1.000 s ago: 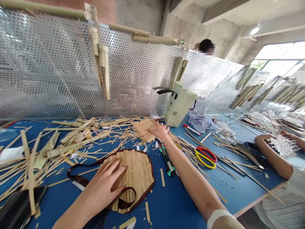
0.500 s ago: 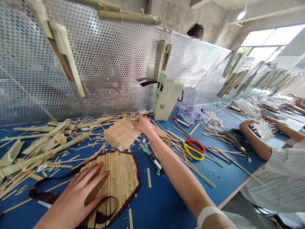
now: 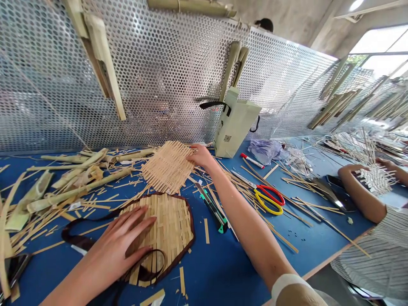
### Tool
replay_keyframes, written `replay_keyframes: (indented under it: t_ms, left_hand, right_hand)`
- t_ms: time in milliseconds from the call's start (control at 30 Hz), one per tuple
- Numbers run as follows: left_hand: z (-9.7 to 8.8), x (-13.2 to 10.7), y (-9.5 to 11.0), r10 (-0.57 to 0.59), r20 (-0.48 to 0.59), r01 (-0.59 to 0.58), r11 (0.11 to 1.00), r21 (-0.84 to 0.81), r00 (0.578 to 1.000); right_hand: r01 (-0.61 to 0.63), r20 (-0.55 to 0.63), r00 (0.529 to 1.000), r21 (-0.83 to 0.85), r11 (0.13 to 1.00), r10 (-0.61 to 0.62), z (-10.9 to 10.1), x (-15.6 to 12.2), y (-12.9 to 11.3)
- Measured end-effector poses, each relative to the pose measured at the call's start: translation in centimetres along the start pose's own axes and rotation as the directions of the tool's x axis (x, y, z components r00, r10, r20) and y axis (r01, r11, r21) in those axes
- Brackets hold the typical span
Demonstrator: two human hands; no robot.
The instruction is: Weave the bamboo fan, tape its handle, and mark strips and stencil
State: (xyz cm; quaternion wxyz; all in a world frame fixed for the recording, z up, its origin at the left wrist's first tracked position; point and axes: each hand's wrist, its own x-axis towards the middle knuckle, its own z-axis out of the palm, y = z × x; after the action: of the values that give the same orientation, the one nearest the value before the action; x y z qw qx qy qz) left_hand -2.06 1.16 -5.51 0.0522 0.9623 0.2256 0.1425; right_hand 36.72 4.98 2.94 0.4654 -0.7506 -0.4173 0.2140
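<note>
My left hand [image 3: 117,246] lies flat with fingers spread on a woven bamboo mat edged in dark brown tape [image 3: 168,229], near the front of the blue table [image 3: 223,272]. My right hand [image 3: 199,155] reaches far across the table and grips the right edge of a smaller pale woven bamboo square [image 3: 167,166], which is lifted and tilted above the loose strips. A green-tipped utility knife [image 3: 213,207] lies just right of my right forearm.
Yellow-and-red scissors [image 3: 269,199], a red marker [image 3: 251,160], a pale green bag [image 3: 234,123] and a crumpled plastic bag [image 3: 266,151] lie to the right. Bamboo pieces and strips [image 3: 70,182] litter the left. A perforated metal screen [image 3: 159,76] backs the table. Another person [image 3: 366,199] weaves at right.
My right hand has taken hold of the small woven square and raised it off the strips, tilting it toward me. The left hand stays pressed on the taped mat.
</note>
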Motion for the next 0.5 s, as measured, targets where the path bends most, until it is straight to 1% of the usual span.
replay_keyframes:
  t_ms: [100,167,300,400,500]
  left_hand:
    - [-0.2,0.1,0.0,0.013,0.018,-0.012,1.0,-0.023,1.0]
    - [-0.3,0.2,0.0,-0.003,0.023,0.004,0.999,-0.043,1.0]
    - [-0.1,0.0,0.1,-0.026,0.049,0.03,0.997,-0.067,0.998]
    - [0.0,-0.1,0.1,-0.032,0.052,0.035,0.997,-0.062,0.998]
    - [0.0,-0.2,0.0,-0.039,0.058,0.043,0.996,-0.074,0.998]
  right_hand:
    - [-0.028,0.025,0.999,0.155,0.988,0.024,-2.0,0.4,0.0]
    - [-0.015,-0.022,1.0,0.259,0.966,0.021,-3.6,0.8,-0.2]
    - [0.061,-0.147,0.989,0.431,0.9,0.003,-6.5,1.5,-0.7]
    - [0.092,-0.201,0.979,0.506,0.858,0.013,-7.8,1.9,-1.0]
    - [0.101,-0.231,0.973,0.542,0.835,0.032,-8.3,2.2,-1.2]
